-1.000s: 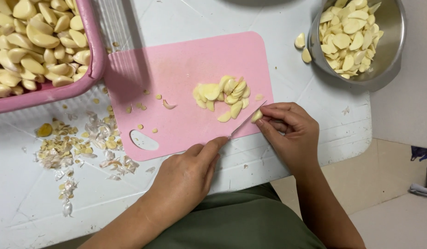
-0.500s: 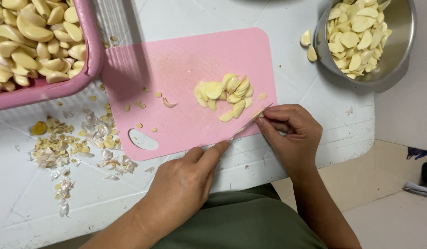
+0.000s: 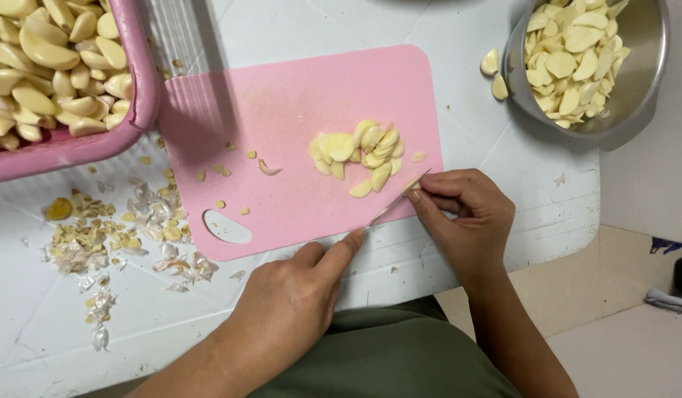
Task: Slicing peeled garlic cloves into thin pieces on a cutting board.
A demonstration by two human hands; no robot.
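A pink cutting board lies on the white table, with a small pile of sliced garlic near its right edge. My left hand grips a thin knife, forefinger stretched along the blade's back. The blade slants up to a garlic clove at the board's lower right edge. My right hand pinches that clove with its fingertips and holds it against the board. Most of the clove is hidden by my fingers.
A pink basket of peeled garlic cloves stands at the upper left. A steel bowl of garlic slices sits at the upper right, two loose pieces beside it. Garlic skins and trimmings litter the table left of the board.
Both hands stay at the board's lower right edge. The knife blade has shifted slightly against the clove; the slice pile looks unchanged.
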